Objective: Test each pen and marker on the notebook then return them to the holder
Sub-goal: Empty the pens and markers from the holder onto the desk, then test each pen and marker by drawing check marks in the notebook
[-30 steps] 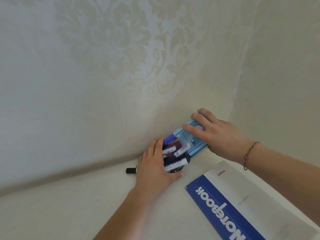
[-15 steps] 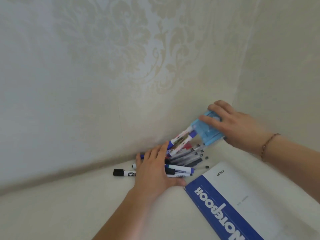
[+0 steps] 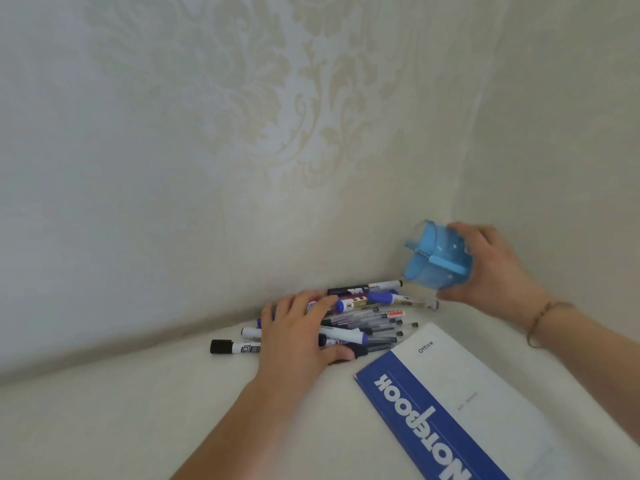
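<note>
Our left hand [image 3: 298,336] lies flat, fingers straight, on the pile of pens and markers [image 3: 363,323] by the far wall — the closed notebook [image 3: 460,403] near right, our right hand [image 3: 491,268] gripping the blue holder [image 3: 438,259], raised and tipped.

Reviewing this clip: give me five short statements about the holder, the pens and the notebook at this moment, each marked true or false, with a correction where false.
1. The right hand holds the blue holder tipped, off the surface. True.
2. The pens and markers stand in the holder. False: they lie in a pile on the surface.
3. The left hand rests on the pile. True.
4. The notebook lies open. False: it is closed, cover up.
5. A black-capped marker lies on the notebook. False: it lies left of the left hand.
</note>
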A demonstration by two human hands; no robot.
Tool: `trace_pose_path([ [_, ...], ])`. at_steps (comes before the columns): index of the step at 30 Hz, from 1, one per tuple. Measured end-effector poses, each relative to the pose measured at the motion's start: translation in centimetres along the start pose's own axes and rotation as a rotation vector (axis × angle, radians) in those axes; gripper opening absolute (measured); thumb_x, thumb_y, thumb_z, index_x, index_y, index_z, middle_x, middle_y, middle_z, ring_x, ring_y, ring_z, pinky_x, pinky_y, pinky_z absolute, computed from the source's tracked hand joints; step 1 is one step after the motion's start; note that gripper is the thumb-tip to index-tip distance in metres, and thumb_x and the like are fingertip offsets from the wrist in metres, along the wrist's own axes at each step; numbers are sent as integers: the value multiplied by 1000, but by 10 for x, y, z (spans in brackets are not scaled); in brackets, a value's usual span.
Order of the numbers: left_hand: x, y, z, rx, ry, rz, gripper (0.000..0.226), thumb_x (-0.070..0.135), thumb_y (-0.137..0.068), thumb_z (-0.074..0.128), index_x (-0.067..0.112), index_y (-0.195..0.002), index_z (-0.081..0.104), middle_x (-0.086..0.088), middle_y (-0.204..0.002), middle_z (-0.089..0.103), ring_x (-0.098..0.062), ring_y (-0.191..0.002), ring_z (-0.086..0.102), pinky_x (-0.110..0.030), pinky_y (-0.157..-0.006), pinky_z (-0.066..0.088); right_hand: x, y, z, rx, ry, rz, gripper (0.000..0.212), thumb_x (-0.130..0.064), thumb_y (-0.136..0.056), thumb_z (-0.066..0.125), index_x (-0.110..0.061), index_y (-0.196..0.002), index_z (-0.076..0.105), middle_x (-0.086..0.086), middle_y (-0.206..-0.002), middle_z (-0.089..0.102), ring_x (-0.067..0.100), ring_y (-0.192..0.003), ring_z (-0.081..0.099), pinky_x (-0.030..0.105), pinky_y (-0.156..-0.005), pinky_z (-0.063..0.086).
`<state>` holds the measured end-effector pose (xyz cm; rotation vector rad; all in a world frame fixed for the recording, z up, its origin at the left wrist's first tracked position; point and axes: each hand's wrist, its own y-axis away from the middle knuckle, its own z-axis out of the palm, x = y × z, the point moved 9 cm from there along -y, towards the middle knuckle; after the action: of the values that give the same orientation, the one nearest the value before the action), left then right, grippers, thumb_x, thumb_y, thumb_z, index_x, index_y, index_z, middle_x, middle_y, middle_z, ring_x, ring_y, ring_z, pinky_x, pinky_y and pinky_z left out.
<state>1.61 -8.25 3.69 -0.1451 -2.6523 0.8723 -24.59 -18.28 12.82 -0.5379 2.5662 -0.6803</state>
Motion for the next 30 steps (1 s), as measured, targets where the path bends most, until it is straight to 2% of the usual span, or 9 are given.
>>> trace_pose_path([
  [2,12,0,1,25,21,100,77,83,-61,51,38,-123,58,15,-126,55,-18,-113,51,-40,-98,38,27,24,20,17,-174,193,107,-30,-49,95,-21,-139,38,5,-127,46,20,-109,48,29,-95,40],
  [7,42,7,2,-73,3,284,63,77,-74,52,42,-127,53,17,-130,52,-18,-125,41,-44,-106,35,69,74,41,211,-581,542,95,-35,-55,91,-20,-134,40,3,-130,54,23,-114,57,41,-93,52],
  [10,42,9,4,-109,12,275,58,74,-75,50,43,-124,56,18,-130,52,-16,-126,38,-44,-108,32,78,87,38,189,-553,561,93,-41,-51,92,-20,-127,42,2,-123,60,21,-107,62,44,-91,55],
  [13,44,10,5,-138,34,273,57,73,-73,53,44,-122,58,22,-129,51,-13,-126,36,-41,-110,28,75,83,32,135,-439,562,88,-38,-54,92,-16,-124,43,3,-119,61,23,-105,62,38,-89,53],
  [18,40,10,3,-105,39,316,55,71,-70,59,45,-119,59,26,-124,53,-9,-121,39,-32,-106,25,70,55,51,9,-415,630,93,-42,-59,89,-10,-130,38,6,-123,60,27,-110,61,34,-90,49],
  [20,38,9,1,-62,11,338,55,72,-68,58,43,-115,63,23,-118,58,-10,-114,42,-29,-100,25,71,55,57,-62,-399,646,89,-55,-55,86,-10,-124,50,5,-120,65,24,-105,64,33,-89,52],
  [23,33,7,-6,21,-20,325,55,70,-64,57,40,-110,67,19,-104,61,-12,-102,45,-28,-89,28,57,79,38,-185,-268,604,59,-54,-73,74,-11,-112,65,5,-111,69,24,-101,65,28,-81,47],
  [26,44,10,-13,102,-87,376,38,55,-69,63,34,-100,70,14,-87,62,-14,-84,50,-29,-76,34,32,128,22,-425,-122,518,52,-66,-81,53,-17,-85,69,-4,-81,66,14,-76,60,25,-64,42],
  [30,70,27,-7,6,-161,460,16,29,-77,74,29,-92,69,11,-72,66,-15,-64,62,-26,-57,47,9,181,6,-518,-83,425,36,-58,-76,67,-22,-79,67,-8,-82,67,7,-69,58,21,-61,43],
])
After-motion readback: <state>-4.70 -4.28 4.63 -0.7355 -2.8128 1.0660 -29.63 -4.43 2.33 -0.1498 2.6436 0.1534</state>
